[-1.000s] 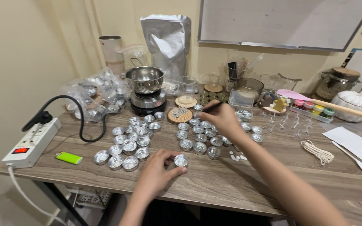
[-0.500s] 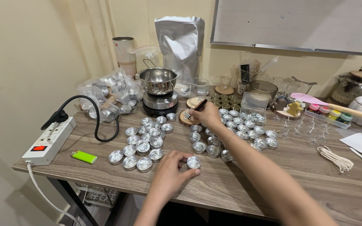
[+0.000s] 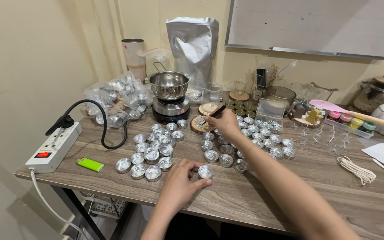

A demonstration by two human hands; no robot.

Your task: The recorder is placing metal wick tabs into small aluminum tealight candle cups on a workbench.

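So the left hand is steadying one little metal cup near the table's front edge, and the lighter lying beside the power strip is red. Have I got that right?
Not quite. The head view shows the lighter beside the power strip is bright green, not red. The rest holds: the left hand touches one small metal cup near the table's front edge.

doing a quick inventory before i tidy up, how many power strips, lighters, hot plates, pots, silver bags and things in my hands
power strip: 1
green lighter: 1
hot plate: 1
metal pot: 1
silver bag: 1
cup held by the left hand: 1
black stick held by the right hand: 1
total: 7
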